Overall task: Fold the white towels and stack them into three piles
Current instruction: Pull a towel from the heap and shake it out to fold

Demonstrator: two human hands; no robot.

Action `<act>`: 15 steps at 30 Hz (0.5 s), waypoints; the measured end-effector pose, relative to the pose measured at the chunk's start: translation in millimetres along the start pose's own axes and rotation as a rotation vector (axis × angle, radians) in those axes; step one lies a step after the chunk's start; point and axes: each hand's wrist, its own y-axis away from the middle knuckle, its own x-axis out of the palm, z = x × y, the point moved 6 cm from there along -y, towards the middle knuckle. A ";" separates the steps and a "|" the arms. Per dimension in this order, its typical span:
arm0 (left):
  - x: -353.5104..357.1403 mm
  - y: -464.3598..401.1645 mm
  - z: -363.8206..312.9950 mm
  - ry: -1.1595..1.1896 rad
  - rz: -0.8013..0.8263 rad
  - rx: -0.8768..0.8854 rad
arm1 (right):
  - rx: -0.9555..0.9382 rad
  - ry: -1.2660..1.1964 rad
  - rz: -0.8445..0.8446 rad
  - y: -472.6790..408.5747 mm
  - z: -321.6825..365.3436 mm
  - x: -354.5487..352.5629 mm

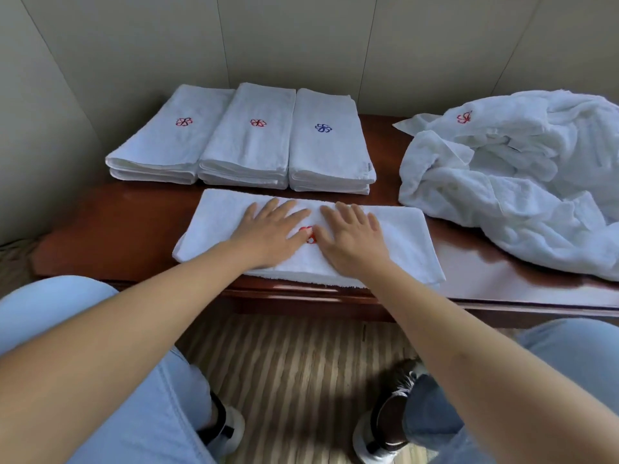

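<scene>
Both hands are lying flat on a folded towel [395,242] that is sitting at the near edge of the worktop [110,229], roughly at its middle. The left hand [271,234] is pressing down with its fingers [268,209] straight and slightly spread, and the right hand [351,239] is doing the same just beside it, its fingers [348,214] straight and apart. Neither hand is gripping anything. A red embroidered mark [308,234] is showing between the 2 hands.

Toward the far edge, 3 piles of folded white towels are sitting side by side, touching: the left pile [167,145] and the middle pile [248,142] are showing red marks on top, the right pile [326,145] a blue one.

Near the far right corner, a heap of unfolded towels [519,182] is lying crumpled, reaching to the right edge of the view.
</scene>
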 end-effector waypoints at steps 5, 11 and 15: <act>-0.6 -11.6 7.7 0.003 -0.007 0.017 | 0.003 0.014 0.023 -13.4 -5.3 7.1; -1.8 -17.1 19.3 0.023 0.012 0.036 | 0.009 -0.017 0.051 -19.1 -8.7 7.0; -7.3 -6.5 51.1 0.021 0.004 -0.031 | 0.041 -0.009 0.078 -12.8 -24.2 2.3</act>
